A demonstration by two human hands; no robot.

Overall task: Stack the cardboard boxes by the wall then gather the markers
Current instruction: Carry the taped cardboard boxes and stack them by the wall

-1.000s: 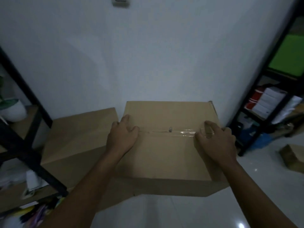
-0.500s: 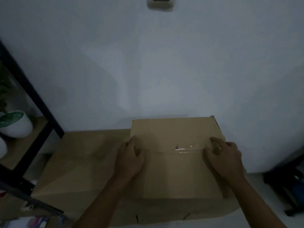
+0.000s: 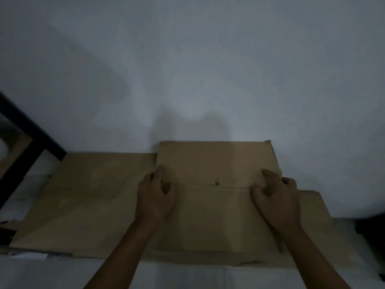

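A black shelf frame (image 3: pixel 31 140) stands well to the left of the left hand (image 3: pixel 155 199), its post slanting down to the wall (image 3: pixel 187 59); pale clutter at its foot is too dim to identify. Beyond both hands the wall rises bare, and the upper box (image 3: pixel 216 163) has its far edge against it. This box rests on a wider lower box (image 3: pixel 89 195), whose top extends leftward from the left hand to just beside the shelf frame and projects slightly past the right hand (image 3: pixel 277 199). Pale floor (image 3: pixel 62 274) lies nearer than the wrists. Each hand grips one side of the upper box at its taped centre seam, fingers curled over the top, thumbs on the lid. The box sits between the hands.
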